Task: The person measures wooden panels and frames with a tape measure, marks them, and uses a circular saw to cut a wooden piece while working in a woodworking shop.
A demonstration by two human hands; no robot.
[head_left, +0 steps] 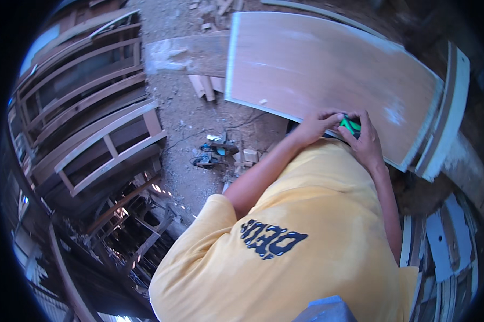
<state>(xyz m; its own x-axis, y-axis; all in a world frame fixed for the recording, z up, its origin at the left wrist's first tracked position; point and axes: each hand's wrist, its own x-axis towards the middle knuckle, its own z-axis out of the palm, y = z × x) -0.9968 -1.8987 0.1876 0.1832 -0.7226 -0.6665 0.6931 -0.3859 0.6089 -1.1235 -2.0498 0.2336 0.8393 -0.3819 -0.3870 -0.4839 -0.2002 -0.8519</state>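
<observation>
A large plywood sheet point(317, 70) lies flat in front of me. At its near edge both hands close around a small green and black tool point(350, 125), possibly a tape measure. My left hand point(318, 125) grips it from the left, fingers curled over its top. From the right, my right hand point(366, 142) covers most of the tool, fingers spread along it. My yellow shirt point(306, 231) fills the lower middle of the view and hides the sheet's near edge below the hands.
Stacked wooden door or window frames point(97, 112) fill the left side. A power tool with a cord point(207, 156) and wood offcuts point(247, 155) lie on the dirt floor. A thick plank point(188, 53) lies behind the sheet. White-edged boards point(449, 118) stand at the right.
</observation>
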